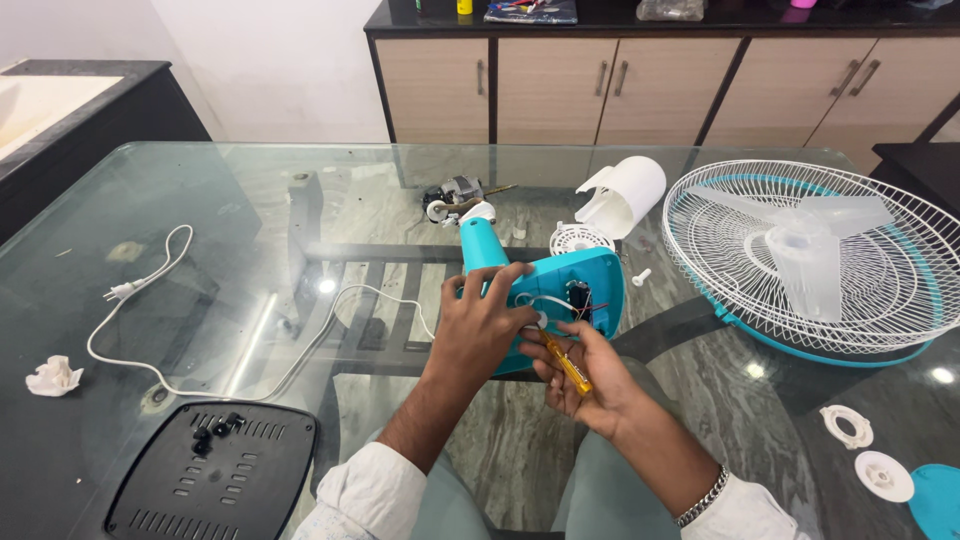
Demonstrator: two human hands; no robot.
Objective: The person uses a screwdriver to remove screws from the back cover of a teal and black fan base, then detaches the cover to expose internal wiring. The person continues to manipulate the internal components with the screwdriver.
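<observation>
Left hand [485, 315] grip closed around teal fan base [560, 290]; right hand [585, 375] grip closed on yellow screwdriver [566, 364], over glass bench [200, 200].

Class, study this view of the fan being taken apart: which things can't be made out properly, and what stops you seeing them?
Head view only:
- Screwdriver tip: hidden behind the left hand, inside the open teal fan base.
- Wiring in the base: too small to trace.
- Teal part: cut off by the right edge.
- Items on the counter: cut by the top edge.
- Right hand fingers: partly covered by the left.
</observation>
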